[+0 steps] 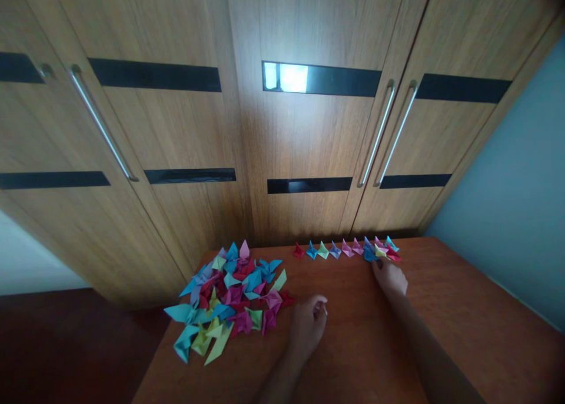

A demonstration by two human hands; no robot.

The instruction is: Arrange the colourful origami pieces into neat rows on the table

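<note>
Folded paper cranes in many colours lie in a loose pile [233, 295] on the left of the table. A row of small paper cranes [335, 250] runs along the table's back edge. My right hand [391, 279] reaches to the row's right end, its fingertips closed on a blue paper crane [369, 255]; the grip is partly hidden. Close by are a yellow paper crane [380, 251] and a red one [392, 254]. To the right of the pile, my left hand [309, 323] hovers with curled fingers and nothing visible in them.
The reddish-brown wooden table [348, 345] stands against a tall wooden wardrobe [304, 139] with metal handles. A blue-grey wall [516, 204] rises on the right. Dark floor [57, 339] shows beyond the table's left edge.
</note>
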